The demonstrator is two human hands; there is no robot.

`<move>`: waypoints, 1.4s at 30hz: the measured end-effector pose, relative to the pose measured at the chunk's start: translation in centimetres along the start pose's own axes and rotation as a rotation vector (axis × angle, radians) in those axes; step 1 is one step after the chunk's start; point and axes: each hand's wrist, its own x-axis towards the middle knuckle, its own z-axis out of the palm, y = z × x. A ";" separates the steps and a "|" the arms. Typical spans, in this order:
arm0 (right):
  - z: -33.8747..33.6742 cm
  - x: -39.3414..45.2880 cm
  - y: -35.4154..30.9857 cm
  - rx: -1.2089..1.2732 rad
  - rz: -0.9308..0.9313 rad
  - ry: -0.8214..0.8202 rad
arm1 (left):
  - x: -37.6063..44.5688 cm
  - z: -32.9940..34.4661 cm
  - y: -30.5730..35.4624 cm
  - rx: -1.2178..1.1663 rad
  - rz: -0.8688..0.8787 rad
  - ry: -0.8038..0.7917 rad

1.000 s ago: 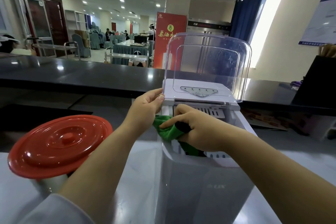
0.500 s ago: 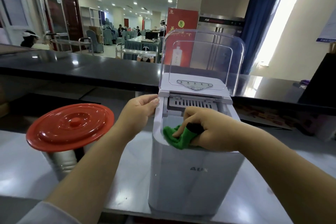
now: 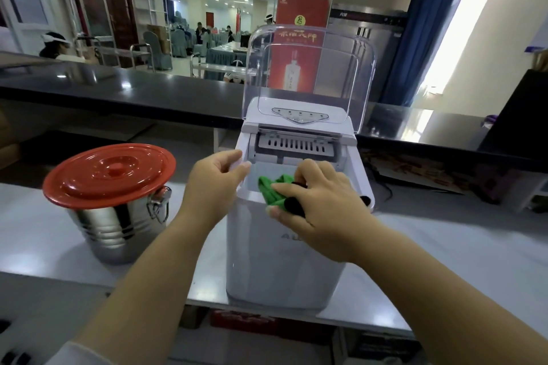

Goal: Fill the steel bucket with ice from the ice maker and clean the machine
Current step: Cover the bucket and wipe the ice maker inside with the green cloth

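- Ice maker (image 3: 284, 246): white smooth plastic box, centre of the counter; clear domed lid (image 3: 308, 74) raised upright at the far side.
- Green cloth (image 3: 274, 188): soft, crumpled, on the near rim of the opening; likely light and pliant, best pinched by a fold.
- Right hand (image 3: 320, 210): clenched on the cloth.
- Left hand (image 3: 213, 184): fingers curled on the machine's left rim.
- Steel bucket (image 3: 118, 228): polished, ribbed, at left, red lid (image 3: 109, 173) on; probably slippery, take by the side clasp.

Two bare forearms, left hand (image 3: 214, 184), right hand (image 3: 321, 210), white sleeve cuff (image 3: 80, 354) on left arm
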 end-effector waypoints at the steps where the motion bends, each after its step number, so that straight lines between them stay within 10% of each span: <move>1: 0.3 -0.5 0.5 0.008 0.037 0.049 | -0.3 0.2 -0.1 0.056 0.019 0.007; 18: 2.4 -1.4 -0.8 0.005 0.216 0.369 | -4.4 2.5 -1.2 0.445 0.538 0.096; 42: 0.5 -3.8 3.1 0.202 0.363 0.241 | -4.5 3.8 -0.3 0.590 0.429 0.124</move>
